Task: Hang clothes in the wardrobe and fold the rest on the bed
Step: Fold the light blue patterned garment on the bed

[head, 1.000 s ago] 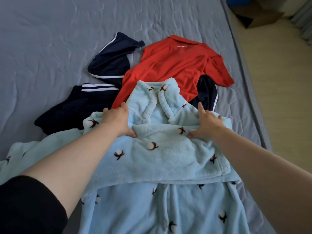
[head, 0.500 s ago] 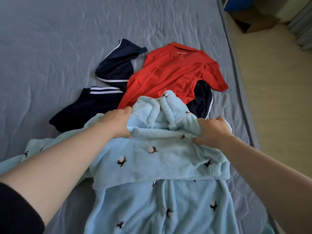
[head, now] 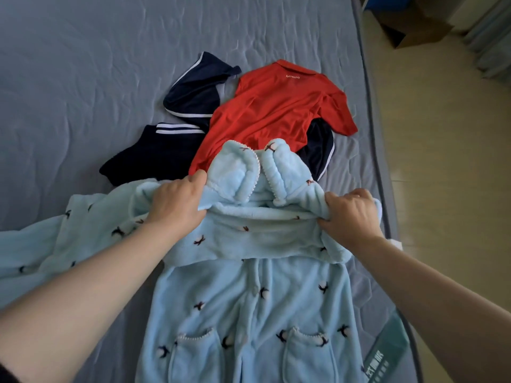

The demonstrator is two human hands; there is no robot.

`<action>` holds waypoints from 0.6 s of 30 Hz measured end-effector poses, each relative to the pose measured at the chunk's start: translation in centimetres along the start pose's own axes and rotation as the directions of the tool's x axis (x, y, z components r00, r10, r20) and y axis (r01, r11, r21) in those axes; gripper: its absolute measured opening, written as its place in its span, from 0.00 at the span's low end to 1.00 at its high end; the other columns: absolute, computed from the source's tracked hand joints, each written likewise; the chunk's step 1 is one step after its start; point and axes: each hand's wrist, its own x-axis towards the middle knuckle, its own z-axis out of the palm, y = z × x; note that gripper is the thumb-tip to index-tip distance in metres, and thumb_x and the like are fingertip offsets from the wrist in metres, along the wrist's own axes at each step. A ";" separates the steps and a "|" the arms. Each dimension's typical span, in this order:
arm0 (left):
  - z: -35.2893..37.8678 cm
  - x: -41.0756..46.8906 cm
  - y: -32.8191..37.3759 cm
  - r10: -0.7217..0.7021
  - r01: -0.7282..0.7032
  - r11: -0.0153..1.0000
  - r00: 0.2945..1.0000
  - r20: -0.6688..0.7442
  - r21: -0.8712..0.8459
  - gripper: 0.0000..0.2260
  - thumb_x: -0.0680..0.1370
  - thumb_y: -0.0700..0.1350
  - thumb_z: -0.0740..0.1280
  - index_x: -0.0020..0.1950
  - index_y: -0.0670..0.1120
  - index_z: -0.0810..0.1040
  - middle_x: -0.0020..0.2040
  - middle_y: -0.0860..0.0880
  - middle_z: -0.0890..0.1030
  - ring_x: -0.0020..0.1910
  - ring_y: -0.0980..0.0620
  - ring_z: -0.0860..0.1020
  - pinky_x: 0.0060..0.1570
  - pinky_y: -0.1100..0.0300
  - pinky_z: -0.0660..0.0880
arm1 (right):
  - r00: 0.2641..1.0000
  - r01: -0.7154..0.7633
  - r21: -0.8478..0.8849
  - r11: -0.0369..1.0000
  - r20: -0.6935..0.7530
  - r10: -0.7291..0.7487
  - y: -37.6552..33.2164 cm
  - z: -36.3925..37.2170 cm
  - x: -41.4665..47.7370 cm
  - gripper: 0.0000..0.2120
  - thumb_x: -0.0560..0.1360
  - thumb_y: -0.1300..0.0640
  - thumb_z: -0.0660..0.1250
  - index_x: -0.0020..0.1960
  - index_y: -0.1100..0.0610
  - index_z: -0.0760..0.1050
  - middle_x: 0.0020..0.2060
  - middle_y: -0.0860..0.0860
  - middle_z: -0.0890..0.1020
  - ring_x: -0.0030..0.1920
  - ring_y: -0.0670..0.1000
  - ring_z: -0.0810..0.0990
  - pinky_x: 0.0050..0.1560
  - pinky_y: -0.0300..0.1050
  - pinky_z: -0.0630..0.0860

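Since a second ago both hands have closed from flat palms into fists on the blue fleece pajama top (head: 249, 299), bunching its shoulders. The left hand (head: 177, 201) grips the fabric beside the collar, the right hand (head: 349, 214) the other shoulder. The top lies on the bed (head: 83, 78), its long axis running from collar, far, to hem, near. Beyond it lie one red polo shirt (head: 276, 111) and dark navy clothes (head: 154, 156) with white stripes.

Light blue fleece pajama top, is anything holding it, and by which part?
Both hands grip the light blue fleece pajama top at its shoulders: the left hand beside the collar, the right hand at the other shoulder.
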 end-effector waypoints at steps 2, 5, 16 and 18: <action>-0.1 -2.5 0.6 0.014 -0.014 1.000 1.000 0.017 0.000 0.15 0.68 0.41 0.73 0.49 0.40 0.71 0.40 0.40 0.78 0.36 0.38 0.78 0.32 0.55 0.62 | 0.999 0.037 -0.013 0.999 0.035 -0.037 -0.1 0.1 -2.3 0.12 0.63 0.54 0.73 0.36 0.57 0.70 0.23 0.50 0.71 0.27 0.56 0.73 0.58 0.51 0.69; -0.2 -6.2 1.5 0.050 -0.051 0.999 0.998 0.040 0.014 0.19 0.60 0.38 0.78 0.44 0.39 0.72 0.36 0.40 0.78 0.31 0.39 0.78 0.30 0.57 0.62 | 0.997 0.073 0.030 0.997 0.024 -0.074 -0.7 0.3 -6.2 0.13 0.59 0.56 0.76 0.37 0.59 0.73 0.22 0.52 0.75 0.24 0.56 0.76 0.56 0.53 0.75; 4.6 -20.7 3.2 0.037 -0.013 0.998 0.886 0.463 -0.055 0.21 0.70 0.53 0.71 0.55 0.47 0.66 0.54 0.48 0.75 0.51 0.46 0.77 0.39 0.56 0.69 | 0.915 -0.020 -0.057 0.998 0.402 0.041 -3.9 5.5 -20.4 0.12 0.70 0.44 0.67 0.45 0.50 0.69 0.40 0.45 0.80 0.46 0.52 0.80 0.65 0.51 0.60; 6.0 -23.2 3.5 -0.007 0.108 0.986 0.779 0.627 -0.124 0.27 0.69 0.58 0.71 0.61 0.47 0.66 0.59 0.48 0.74 0.56 0.48 0.76 0.48 0.56 0.73 | 0.842 -0.067 -0.040 0.997 0.534 0.078 -4.7 6.5 -22.8 0.16 0.72 0.39 0.64 0.51 0.49 0.70 0.45 0.46 0.79 0.52 0.52 0.78 0.64 0.51 0.61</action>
